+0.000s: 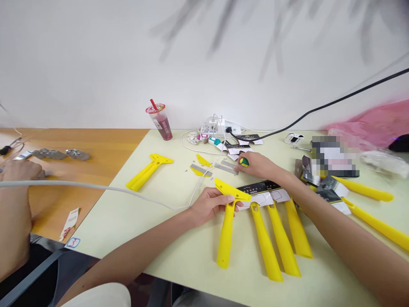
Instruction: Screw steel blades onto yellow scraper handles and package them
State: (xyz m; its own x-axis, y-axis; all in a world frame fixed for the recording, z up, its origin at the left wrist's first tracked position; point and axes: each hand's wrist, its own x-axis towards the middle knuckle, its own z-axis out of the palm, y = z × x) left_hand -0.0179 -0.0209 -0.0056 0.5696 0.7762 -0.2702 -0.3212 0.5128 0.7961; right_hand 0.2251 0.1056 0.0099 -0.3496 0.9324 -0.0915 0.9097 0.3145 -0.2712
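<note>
My left hand (pixel 207 205) grips a yellow scraper (pixel 226 234) just below its wide head, with the handle pointing toward me. My right hand (pixel 257 165) is closed round a green handle (pixel 244 162) that looks like a screwdriver's; its tip is hidden. Beside those fingers lie thin metal blades (pixel 226 168). Left of them are loose yellow head pieces (pixel 203 160), one with a blade against it, and tiny screws. Under my right forearm, several yellow scrapers (pixel 266 243) lie side by side with black-and-white cards at their heads. Another yellow scraper (pixel 145 172) rests at the left.
A drink cup (pixel 161 121) with a red straw and a power strip (pixel 220 126) stand by the wall. A white cable (pixel 128 190) crosses in front. More carded scrapers (pixel 367 187) and a pink bag (pixel 377 121) lie right. Another person's hand (pixel 22 170) works at the wooden table.
</note>
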